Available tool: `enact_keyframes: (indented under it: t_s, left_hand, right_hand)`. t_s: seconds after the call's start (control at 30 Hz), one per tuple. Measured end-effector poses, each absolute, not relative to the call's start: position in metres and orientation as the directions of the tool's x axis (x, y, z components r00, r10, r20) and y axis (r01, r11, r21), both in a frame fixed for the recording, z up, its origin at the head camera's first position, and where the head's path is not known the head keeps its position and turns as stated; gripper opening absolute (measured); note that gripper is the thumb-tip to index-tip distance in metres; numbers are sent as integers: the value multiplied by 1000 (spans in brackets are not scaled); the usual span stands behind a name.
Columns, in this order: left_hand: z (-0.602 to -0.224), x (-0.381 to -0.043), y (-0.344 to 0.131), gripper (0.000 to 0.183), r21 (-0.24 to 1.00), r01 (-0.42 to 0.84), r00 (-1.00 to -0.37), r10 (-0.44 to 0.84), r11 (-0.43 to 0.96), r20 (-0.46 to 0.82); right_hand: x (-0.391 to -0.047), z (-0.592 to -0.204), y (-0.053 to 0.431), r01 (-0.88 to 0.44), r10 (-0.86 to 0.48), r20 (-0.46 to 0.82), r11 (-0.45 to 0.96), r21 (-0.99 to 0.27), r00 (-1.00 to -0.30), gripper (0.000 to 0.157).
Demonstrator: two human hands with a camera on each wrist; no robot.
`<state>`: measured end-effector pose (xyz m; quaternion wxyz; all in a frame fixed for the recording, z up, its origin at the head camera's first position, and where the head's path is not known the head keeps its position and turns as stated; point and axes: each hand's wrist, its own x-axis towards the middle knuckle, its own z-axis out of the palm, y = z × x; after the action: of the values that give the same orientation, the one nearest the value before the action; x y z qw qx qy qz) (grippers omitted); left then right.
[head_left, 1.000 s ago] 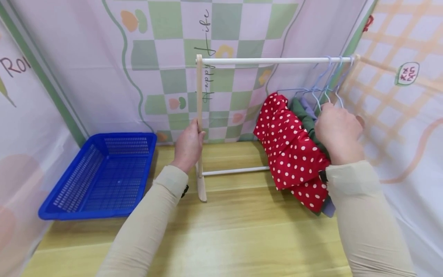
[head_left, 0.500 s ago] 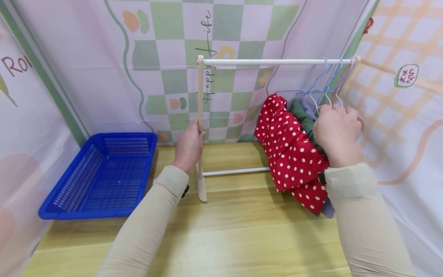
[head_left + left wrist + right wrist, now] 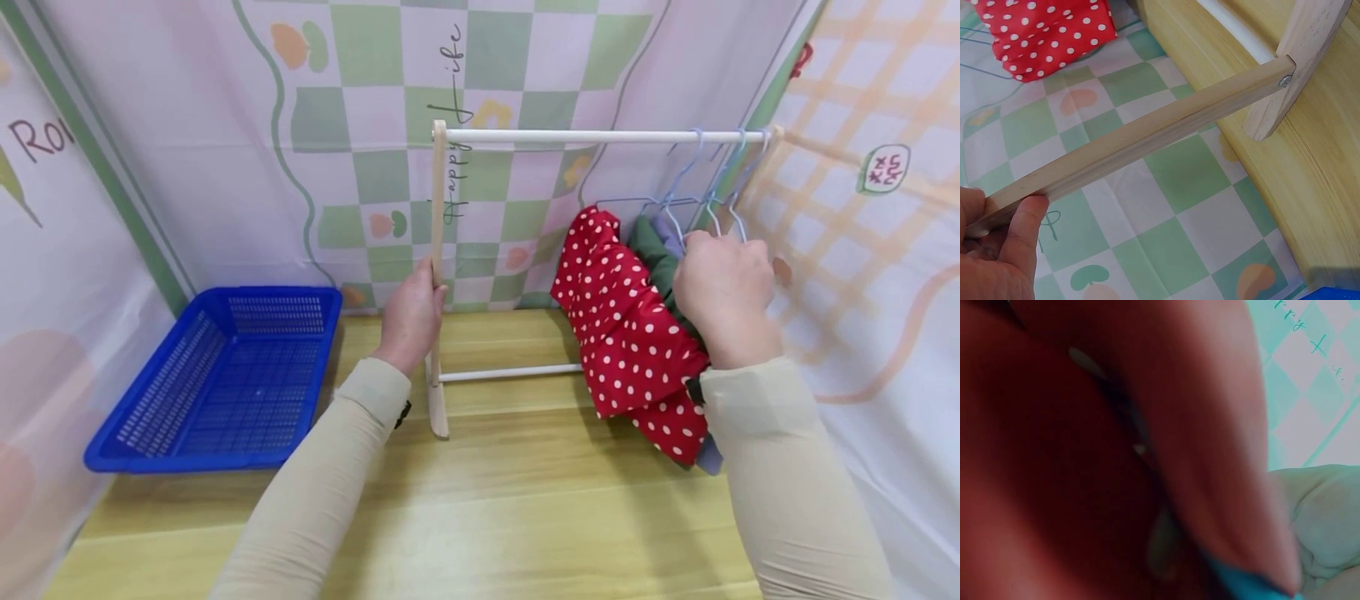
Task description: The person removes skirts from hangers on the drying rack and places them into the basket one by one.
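Observation:
In the head view my left hand [image 3: 412,317] grips the wooden upright [image 3: 438,208] of a small clothes rack. The left wrist view shows thumb and fingers round that upright [image 3: 1129,140]. At the right end of the white rail [image 3: 562,136] hang three blue wire hangers, bunched together. My right hand [image 3: 723,287] has its fingers curled at the front hanger [image 3: 674,223], which bears a red garment with white dots [image 3: 630,333]. A green garment [image 3: 654,254] and a purple one [image 3: 666,229] show behind it. Fingers fill the right wrist view, blurred and dark, hiding the grip.
On the left of the wooden table [image 3: 525,517] stands a blue plastic basket [image 3: 300,462] with slotted sides. A lower white bar [image 3: 510,372] braces the rack. Printed cloth walls [image 3: 495,50] close in behind and at both sides.
My right hand has moved slightly left and down. The front hanger's hook has slid left along the rail, away from the other two. My left hand has stayed on the upright.

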<state>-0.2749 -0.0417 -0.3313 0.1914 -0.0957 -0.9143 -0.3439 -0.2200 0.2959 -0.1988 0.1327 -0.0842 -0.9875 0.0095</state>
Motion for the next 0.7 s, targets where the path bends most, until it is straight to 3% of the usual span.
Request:
enact_keyframes:
  t_s: [0.37,0.7]
  left_hand:
    - [-331,-274,-41,37,586,311,-904,41,748,426]
    - [-332,-275,-41,43,580,310,-905,47,754,423]
  right_hand:
    - [-217,-198,291,108,127,222,989,-99,-967,30]
    - [-218,-196,285,122,137,178,988,-91,-974,44]
